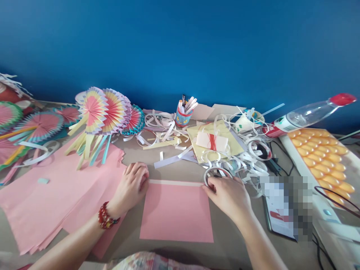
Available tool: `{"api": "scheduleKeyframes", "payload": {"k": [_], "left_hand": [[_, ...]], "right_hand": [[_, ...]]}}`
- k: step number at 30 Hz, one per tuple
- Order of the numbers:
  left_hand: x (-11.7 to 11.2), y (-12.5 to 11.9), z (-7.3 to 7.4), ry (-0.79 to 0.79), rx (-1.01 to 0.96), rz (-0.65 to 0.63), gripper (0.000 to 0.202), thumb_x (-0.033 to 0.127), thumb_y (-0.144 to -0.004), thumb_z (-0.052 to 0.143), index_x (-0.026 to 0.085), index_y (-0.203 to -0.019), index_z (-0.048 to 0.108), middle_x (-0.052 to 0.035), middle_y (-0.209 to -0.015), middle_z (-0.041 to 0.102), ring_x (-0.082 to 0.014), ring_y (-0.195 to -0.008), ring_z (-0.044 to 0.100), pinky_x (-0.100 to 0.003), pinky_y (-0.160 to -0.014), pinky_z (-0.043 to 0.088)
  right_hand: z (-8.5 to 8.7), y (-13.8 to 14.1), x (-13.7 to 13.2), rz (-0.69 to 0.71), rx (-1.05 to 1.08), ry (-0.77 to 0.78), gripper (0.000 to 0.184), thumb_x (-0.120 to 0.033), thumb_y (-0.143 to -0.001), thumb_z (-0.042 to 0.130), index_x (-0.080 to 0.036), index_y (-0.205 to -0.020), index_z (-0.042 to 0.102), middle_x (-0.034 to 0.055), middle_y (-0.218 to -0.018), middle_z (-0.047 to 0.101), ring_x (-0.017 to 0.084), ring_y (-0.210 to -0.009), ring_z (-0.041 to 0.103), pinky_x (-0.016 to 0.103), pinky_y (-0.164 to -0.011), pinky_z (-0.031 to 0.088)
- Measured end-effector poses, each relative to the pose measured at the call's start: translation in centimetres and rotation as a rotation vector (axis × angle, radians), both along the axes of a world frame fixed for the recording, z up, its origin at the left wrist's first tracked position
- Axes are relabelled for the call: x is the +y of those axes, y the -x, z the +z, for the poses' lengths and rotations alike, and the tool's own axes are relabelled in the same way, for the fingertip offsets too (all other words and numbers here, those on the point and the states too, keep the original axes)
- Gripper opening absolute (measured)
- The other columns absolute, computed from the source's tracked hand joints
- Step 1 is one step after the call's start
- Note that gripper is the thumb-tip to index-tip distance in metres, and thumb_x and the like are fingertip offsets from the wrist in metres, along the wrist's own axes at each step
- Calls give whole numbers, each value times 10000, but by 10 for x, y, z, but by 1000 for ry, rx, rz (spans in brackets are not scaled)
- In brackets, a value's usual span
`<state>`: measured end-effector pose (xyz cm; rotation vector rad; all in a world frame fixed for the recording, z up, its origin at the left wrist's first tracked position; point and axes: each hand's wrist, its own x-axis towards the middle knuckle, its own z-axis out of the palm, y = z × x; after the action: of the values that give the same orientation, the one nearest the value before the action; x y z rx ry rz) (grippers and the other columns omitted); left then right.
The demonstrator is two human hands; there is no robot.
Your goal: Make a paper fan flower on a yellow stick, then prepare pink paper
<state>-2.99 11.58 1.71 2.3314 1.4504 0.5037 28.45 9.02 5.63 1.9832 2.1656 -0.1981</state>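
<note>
A pink sheet of paper (177, 213) lies in front of me, with a white strip of tape (174, 183) along its far edge. My right hand (232, 193) is closed on a roll of tape (206, 176) standing at the strip's right end, its thumb by the sheet's corner. At the far left corner of the sheet is my left hand (132, 183), fingers curled in and thumb beside the strip's end. Whatever its fingers may pinch is hidden. A red bead bracelet (106, 216) circles the left wrist.
Stacked pink sheets (42, 202) and folded paper rosettes (104, 110) lie left. Behind stand a pen cup (183, 118) and curled paper strips (159, 120). To the right are a tied white bundle (212, 141), a phone (277, 210), a plastic bottle (308, 114) and cables.
</note>
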Motion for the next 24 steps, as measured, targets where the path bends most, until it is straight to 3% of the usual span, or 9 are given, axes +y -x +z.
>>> {"api": "scheduleKeyframes", "payload": {"k": [3,6,8,11,13,15,19,24], "left_hand": [[-2,-1,5,-15,21,-5,135,86,-859,441,205,-891,496,-83,-1023,584,-252,-965,538,-407,-834,465],[-9,-7,21,-47,24,-52,170,119,-902,435,197,-1008,542,-104,-1112,604,-267,-1046,548,-444,-896,472],[-17,-16,34,-45,29,-155,253,148,-920,446,207,-1139,556,-108,-1204,612,-274,-1130,544,-463,-969,461],[-30,-37,44,-1,75,-427,352,184,-923,478,225,-1267,539,-86,-1325,596,-254,-1218,532,-431,-1049,447],[-35,-51,39,-22,119,-578,393,199,-924,491,195,-1317,515,-94,-1396,555,-253,-1262,514,-419,-1077,435],[-35,-62,27,-58,164,-620,423,220,-931,501,177,-1352,489,-114,-1447,508,-259,-1285,506,-424,-1087,427],[-28,-70,7,-90,198,-623,415,258,-940,516,181,-1347,498,-120,-1434,523,-259,-1288,513,-417,-1072,443],[-24,-62,1,-158,211,-597,373,243,-952,490,176,-1318,524,-121,-1398,558,-265,-1244,546,-425,-1027,469]], "right_hand": [[2,1,2,-16,9,18,232,-364,-859,618,-240,-664,637,-7,-624,690,201,-696,639,345,-733,318],[3,2,3,-33,6,26,219,-361,-844,627,-237,-664,641,3,-627,687,207,-700,640,350,-743,321],[4,2,4,-38,2,35,218,-365,-842,630,-235,-669,647,10,-631,686,209,-700,642,353,-745,323],[4,3,3,-40,-3,36,231,-378,-852,621,-231,-677,652,15,-639,689,205,-695,642,352,-744,325],[3,3,2,-39,-3,24,242,-387,-861,612,-228,-684,654,17,-643,691,199,-686,639,349,-739,325],[2,2,1,-36,4,8,234,-383,-862,611,-228,-692,657,13,-640,691,196,-681,637,350,-739,326],[3,2,1,-43,26,-4,221,-368,-846,633,-227,-679,663,14,-646,692,199,-694,640,353,-749,331],[5,4,2,-56,38,3,229,-372,-837,646,-222,-664,663,22,-648,690,206,-691,638,360,-752,330]]}}
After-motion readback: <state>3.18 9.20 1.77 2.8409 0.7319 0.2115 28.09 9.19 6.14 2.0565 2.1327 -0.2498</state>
